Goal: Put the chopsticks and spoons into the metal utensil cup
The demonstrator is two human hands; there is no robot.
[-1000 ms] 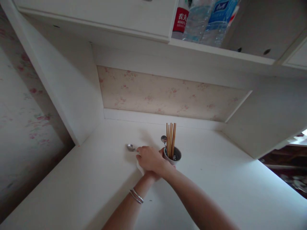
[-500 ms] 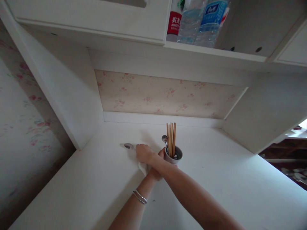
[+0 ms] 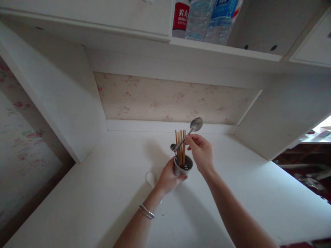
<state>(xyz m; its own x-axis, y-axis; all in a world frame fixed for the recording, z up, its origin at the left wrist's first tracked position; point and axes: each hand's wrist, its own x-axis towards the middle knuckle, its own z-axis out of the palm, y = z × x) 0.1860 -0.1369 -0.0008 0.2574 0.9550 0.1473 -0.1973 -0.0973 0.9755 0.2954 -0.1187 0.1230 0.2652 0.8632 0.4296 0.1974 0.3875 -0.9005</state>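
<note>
My left hand point(image 3: 168, 178) is wrapped round a grey utensil holder point(image 3: 180, 171), held tilted above the white tabletop. Several wooden chopsticks point(image 3: 180, 155) and a small metal spoon point(image 3: 173, 147) stand in it. In my right hand point(image 3: 203, 153), thumb and fingers pinch the handle of a larger metal spoon point(image 3: 196, 124). Its bowl points up and to the right, and its handle end crosses in front of the chopsticks. A white spoon point(image 3: 150, 178) lies on the tabletop, partly hidden behind my left wrist.
The white tabletop point(image 3: 116, 193) runs back to a wall panel with floral paper point(image 3: 155, 100). Overhead, a cabinet shelf point(image 3: 227, 50) holds several plastic bottles point(image 3: 198, 20). White side panels point(image 3: 59, 89) stand at left and right.
My right hand has picked up the metal spoon from the tabletop on the left, uncrossed from my left arm, and carried it up and right beside the chopsticks. The view has shifted slightly.
</note>
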